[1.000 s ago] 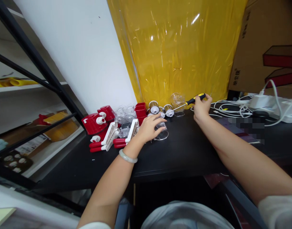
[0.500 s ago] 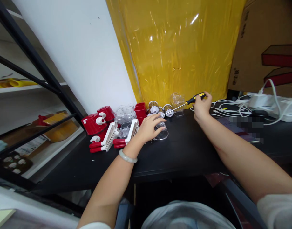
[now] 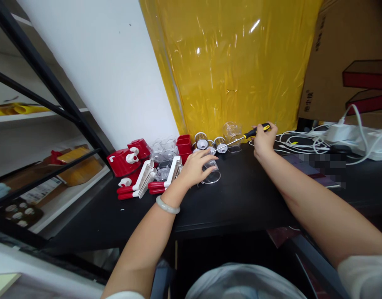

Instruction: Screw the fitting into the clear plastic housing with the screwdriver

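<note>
My right hand [image 3: 264, 141] is closed on a screwdriver [image 3: 250, 133] with a black and yellow handle. Its long metal shaft slants down to the left, and the tip ends by the fingers of my left hand [image 3: 195, 168]. That hand wraps round a clear plastic part [image 3: 213, 177] with a round rim, lying on the black table; my fingers hide much of it. Just behind are several drum graters [image 3: 201, 141] with white ends. A red plastic hopper [image 3: 183, 144] stands beside them. White arms with red handles [image 3: 170, 176] lie left of my left hand.
Red housings [image 3: 124, 162] and clear cups [image 3: 162, 149] are grouped at the left. Another clear part [image 3: 232, 133] stands against the yellow sheet [image 3: 234, 66]. White cables [image 3: 306, 139], a power strip [image 3: 337, 132] and a flat dark device [image 3: 303, 166] lie at the right.
My right hand's fingers have shifted slightly on the screwdriver handle, now showing further along it. My left hand and the clear part stay in place.
</note>
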`<state>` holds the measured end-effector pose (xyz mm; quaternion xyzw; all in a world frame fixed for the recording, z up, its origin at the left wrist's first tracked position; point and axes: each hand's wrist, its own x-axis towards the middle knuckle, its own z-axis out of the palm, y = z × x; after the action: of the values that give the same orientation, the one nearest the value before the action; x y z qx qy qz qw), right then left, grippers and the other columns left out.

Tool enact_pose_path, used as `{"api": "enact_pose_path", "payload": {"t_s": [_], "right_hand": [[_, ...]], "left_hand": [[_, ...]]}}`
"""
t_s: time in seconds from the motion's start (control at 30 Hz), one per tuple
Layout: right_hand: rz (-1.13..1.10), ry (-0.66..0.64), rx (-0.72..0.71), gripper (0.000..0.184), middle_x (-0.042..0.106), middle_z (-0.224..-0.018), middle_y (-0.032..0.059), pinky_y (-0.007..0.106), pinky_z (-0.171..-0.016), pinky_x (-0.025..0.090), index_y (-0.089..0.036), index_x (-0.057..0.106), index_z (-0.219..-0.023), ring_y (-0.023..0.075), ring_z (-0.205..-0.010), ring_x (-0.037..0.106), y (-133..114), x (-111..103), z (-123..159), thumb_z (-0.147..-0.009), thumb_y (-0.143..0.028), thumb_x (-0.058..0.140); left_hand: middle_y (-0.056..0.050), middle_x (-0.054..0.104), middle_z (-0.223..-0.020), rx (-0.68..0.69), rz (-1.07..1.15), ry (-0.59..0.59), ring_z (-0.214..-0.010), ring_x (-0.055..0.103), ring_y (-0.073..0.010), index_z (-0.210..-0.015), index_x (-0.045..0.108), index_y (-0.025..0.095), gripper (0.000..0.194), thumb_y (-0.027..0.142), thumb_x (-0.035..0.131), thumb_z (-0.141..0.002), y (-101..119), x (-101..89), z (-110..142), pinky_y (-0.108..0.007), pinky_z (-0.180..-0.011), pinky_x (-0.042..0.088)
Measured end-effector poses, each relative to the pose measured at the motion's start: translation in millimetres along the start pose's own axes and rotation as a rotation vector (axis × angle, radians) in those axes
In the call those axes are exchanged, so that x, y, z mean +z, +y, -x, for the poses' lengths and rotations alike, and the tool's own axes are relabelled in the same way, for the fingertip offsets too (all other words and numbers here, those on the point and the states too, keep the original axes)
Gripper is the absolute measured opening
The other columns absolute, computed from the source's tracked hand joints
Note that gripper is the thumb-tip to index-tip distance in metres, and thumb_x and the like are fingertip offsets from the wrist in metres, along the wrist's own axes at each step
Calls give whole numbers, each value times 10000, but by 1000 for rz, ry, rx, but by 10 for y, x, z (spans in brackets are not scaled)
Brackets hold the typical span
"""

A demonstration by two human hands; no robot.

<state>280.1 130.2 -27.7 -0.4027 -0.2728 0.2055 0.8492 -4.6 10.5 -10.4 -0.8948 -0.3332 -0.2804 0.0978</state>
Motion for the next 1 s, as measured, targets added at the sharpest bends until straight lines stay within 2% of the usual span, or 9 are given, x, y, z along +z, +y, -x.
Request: {"api": "enact_pose_path", "payload": {"t_s": [0.27,0.63,0.73,0.93,1.0], "right_hand": [[27,27,28,246,717,-952,-11,353,-797,646,-268,385,-1148,169,-949,765,-117,-3,101,-972,-315,549],[1,73,113,276,738,-944,4,245,-579,548,-258,336,-1133,150,-789,727,-230,17,155,-930,-192,511],[5,89,114,236,697,-919,-19,258,-602,573,-271,358,-1105,146,-786,712,-199,15,124,-922,-199,488],[58,136,64,195,539,-936,-34,310,-675,624,-283,433,-1044,131,-773,645,2,-10,-16,-907,-332,564],[41,89,-4,229,516,-956,-29,316,-681,625,-285,430,-1046,130,-794,633,92,-36,-72,-915,-401,577]], "left_hand": [[-144,616,-1521,2,0,0,-1409,589,-326,-1277,720,258,310,354,731,-982,7,-11,-3,-582,-1169,475],[-145,618,-1520,0,-8,-2,-1405,594,-328,-1278,722,258,313,354,736,-979,11,-10,-9,-585,-1160,483],[-152,616,-1521,9,-4,-2,-1403,595,-329,-1278,722,252,312,356,730,-983,10,-12,-10,-586,-1161,480],[-143,614,-1523,5,-3,-6,-1404,594,-328,-1277,718,262,308,362,725,-985,6,-13,-7,-589,-1159,483],[-142,612,-1527,9,1,-7,-1408,592,-325,-1277,717,262,308,363,723,-986,5,-11,-6,-587,-1160,483]]}}
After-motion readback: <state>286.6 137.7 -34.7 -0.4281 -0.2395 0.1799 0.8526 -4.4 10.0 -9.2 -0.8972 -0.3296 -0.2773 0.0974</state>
